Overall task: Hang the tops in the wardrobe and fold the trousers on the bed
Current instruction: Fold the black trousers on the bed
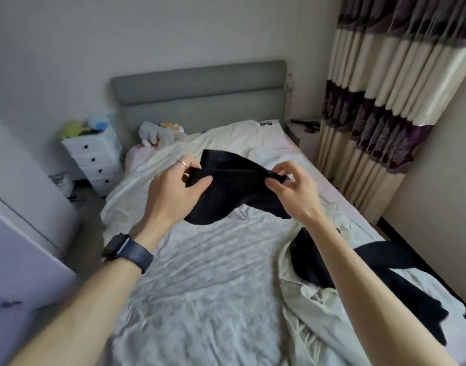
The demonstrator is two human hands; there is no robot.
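Observation:
A black garment (234,188) hangs in the air above the middle of the bed (200,260), stretched between both hands. My left hand (173,191) grips its left edge, thumb on top of the cloth. My right hand (292,188) pinches its right edge between thumb and fingers. At the right of the bed lies a cream shirt (313,307), collar showing, with another black garment (379,276) spread across it. I cannot tell whether the held piece is a top or trousers.
A grey headboard (200,88) stands at the far end, with soft toys (158,133) by the pillow. A white drawer unit (94,154) sits left of the bed. A pale wardrobe door (20,247) is at my left. Striped curtains (384,101) hang on the right.

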